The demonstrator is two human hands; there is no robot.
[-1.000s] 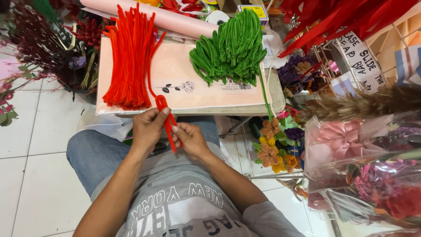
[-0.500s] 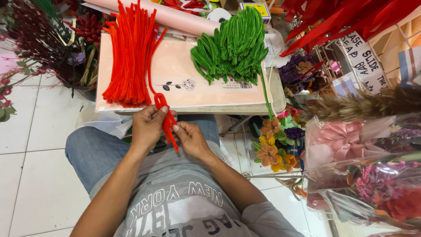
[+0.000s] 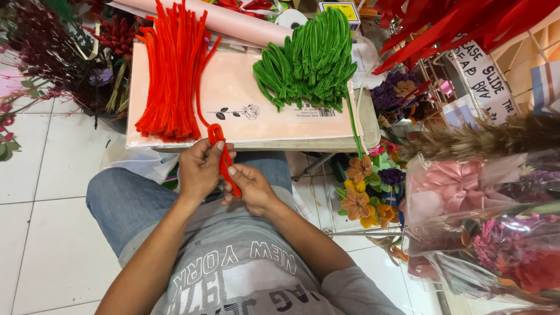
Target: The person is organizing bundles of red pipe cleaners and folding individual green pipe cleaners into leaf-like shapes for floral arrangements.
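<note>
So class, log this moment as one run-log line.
left hand: grips red pipe cleaner | right hand: pinches its lower end | ahead: red bundle, green bundle

pink flat package: fills the small table's top, rose drawing and white barcode label at near edge | yellow box: far edge | white handwritten sign: right of table

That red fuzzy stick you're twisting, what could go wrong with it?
The red fuzzy stick is pinched between the left hand and right hand, already looped. A tight bend might kink for good. Its long tail runs up beside the red pile on the pink board, so a tug could perhaps snag and drag some off.
</note>
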